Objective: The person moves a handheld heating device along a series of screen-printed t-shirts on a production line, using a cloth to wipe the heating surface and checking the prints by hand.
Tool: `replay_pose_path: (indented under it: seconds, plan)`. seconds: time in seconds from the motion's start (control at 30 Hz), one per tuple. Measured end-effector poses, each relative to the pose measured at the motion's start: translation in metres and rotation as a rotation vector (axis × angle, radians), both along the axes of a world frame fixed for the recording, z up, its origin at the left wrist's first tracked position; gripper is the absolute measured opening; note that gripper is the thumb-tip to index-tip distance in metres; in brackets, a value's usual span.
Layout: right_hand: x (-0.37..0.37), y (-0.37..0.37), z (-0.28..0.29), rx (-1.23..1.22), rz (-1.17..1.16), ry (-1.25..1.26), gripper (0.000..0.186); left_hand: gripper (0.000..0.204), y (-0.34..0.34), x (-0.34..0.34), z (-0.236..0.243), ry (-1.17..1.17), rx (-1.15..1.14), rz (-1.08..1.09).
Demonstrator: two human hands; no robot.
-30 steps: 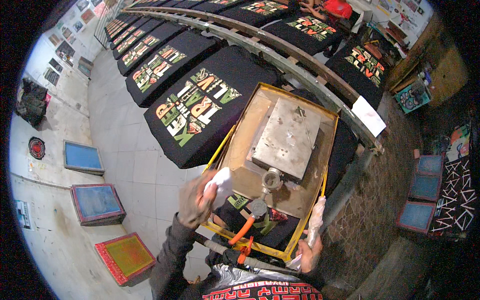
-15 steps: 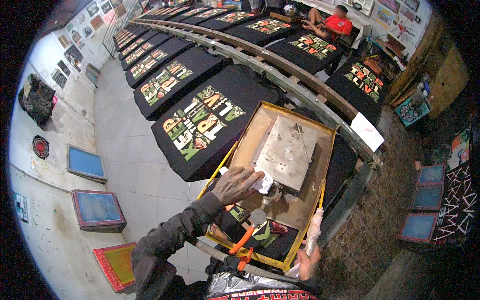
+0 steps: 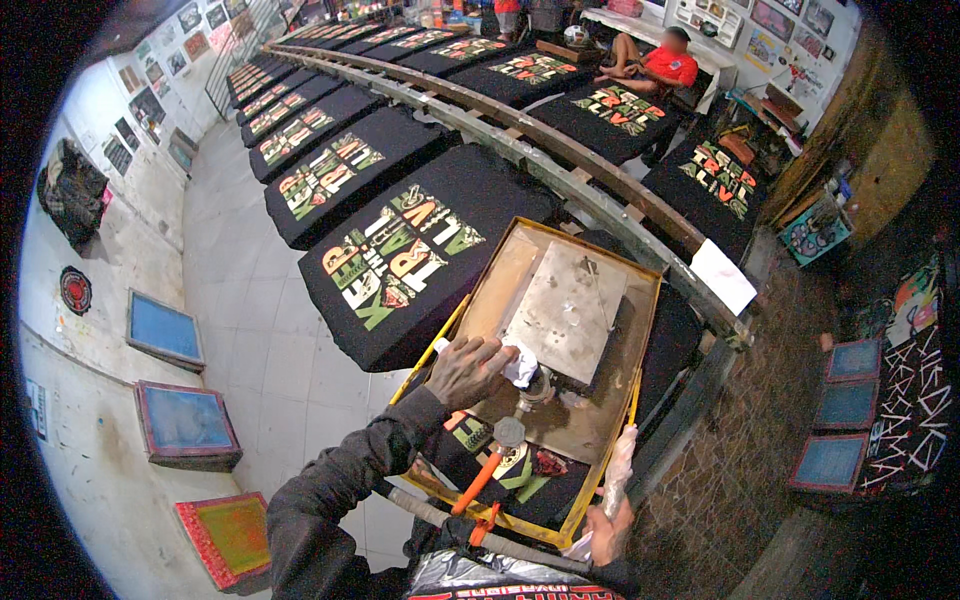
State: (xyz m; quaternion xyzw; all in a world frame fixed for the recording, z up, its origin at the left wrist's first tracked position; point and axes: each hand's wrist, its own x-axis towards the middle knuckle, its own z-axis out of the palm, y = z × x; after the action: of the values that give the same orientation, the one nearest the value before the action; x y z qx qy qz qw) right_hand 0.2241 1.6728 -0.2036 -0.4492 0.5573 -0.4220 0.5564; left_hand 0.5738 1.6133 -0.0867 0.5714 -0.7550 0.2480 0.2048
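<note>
Across the tiled room [image 3: 250, 330], black shirts [image 3: 400, 255] lie in rows, prints apparently complete. A metal box [image 3: 566, 308] in a yellow frame [image 3: 567, 533] partly covers another, progress unclear. The left hand's [image 3: 464, 374] fingers pinch a white cloth [image 3: 521, 364] beside the box; the right hand [image 3: 608, 530] grips a wrapped handle [image 3: 619, 470].

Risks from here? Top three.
1. The left hand has only a bunched white cloth beside the metal box; if the metal is hot, which can't be seen, a slip could burn fingers.
2. The orange hose runs down to the yellow frame's near edge and might snag.
3. The right hand is on a plastic-wrapped handle; if the wrap slides, the grip could slip.
</note>
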Motion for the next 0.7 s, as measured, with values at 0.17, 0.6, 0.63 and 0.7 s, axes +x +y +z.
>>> replay_pose_path:
  seconds: [0.17, 0.6, 0.63, 0.7]
  plan:
    - [-0.003, 0.002, -0.009, -0.035, 0.056, -0.015, 0.037, 0.034, -0.001, 0.001, -0.003, 0.072, -0.032, -0.004]
    - [0.0, 0.01, 0.012, -0.072, 0.001, -0.051, 0.039, 0.035, 0.002, -0.002, 0.015, 0.088, -0.059, -0.052]
    - [0.001, 0.011, 0.02, -0.081, 0.047, -0.051, 0.038, 0.033, 0.004, 0.0, 0.016, 0.093, -0.078, -0.058]
    - [0.005, 0.013, 0.029, -0.09, 0.057, -0.042, 0.038, 0.038, 0.006, 0.005, 0.027, 0.088, 0.0, -0.037]
